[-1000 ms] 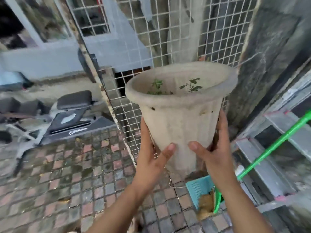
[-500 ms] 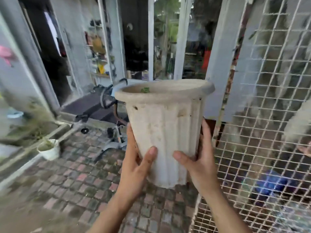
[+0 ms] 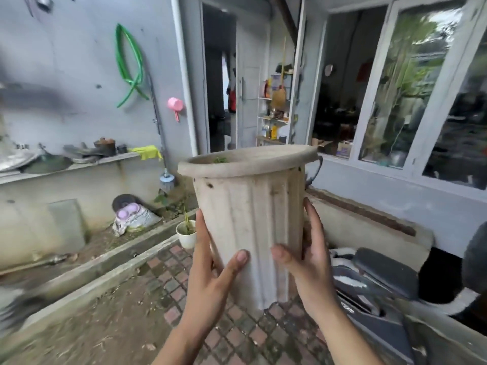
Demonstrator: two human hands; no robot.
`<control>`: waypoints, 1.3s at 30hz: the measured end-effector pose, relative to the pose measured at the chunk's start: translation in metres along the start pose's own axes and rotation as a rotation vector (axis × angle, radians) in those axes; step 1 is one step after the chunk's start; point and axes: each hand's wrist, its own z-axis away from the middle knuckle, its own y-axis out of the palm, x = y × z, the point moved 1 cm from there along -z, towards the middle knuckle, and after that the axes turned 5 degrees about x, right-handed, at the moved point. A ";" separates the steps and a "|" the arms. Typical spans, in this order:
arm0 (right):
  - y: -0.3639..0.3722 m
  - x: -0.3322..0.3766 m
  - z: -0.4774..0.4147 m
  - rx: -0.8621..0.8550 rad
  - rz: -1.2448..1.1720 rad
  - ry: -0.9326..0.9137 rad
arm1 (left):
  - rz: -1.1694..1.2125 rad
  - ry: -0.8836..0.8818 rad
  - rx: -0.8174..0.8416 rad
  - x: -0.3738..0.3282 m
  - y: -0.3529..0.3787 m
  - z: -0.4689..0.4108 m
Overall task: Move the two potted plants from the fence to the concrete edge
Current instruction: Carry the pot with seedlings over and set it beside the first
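Observation:
I hold a tall, dirty white ribbed pot (image 3: pixel 250 219) in front of me, upright and in mid air, with a small green sprout just showing at its rim. My left hand (image 3: pixel 210 270) grips its lower left side and my right hand (image 3: pixel 308 259) grips its lower right side. A second, small white potted plant (image 3: pixel 186 234) stands on the concrete edge (image 3: pixel 110 270) to the left, behind my left hand. The wire fence is out of view.
Brick paving (image 3: pixel 232 335) lies under the pot, with dirt to the left. A weight bench (image 3: pixel 374 285) stands close on the right. Ahead are a doorway (image 3: pixel 224 83), windows (image 3: pixel 405 83) and a grey wall with a green hose (image 3: pixel 129 64).
My view has swung left, away from the wire fence, toward the house and the concrete edge. Both hands keep the same grip on the tall pot.

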 end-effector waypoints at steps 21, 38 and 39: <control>0.001 -0.256 -0.322 0.455 -0.086 0.138 | -0.269 -0.079 -0.390 0.162 -0.026 -0.282; 0.140 -0.483 -0.529 0.430 -0.146 0.259 | -0.311 -0.160 -0.392 0.329 -0.204 -0.511; 0.149 -0.496 -0.540 0.435 -0.164 0.271 | -0.310 -0.167 -0.397 0.337 -0.214 -0.524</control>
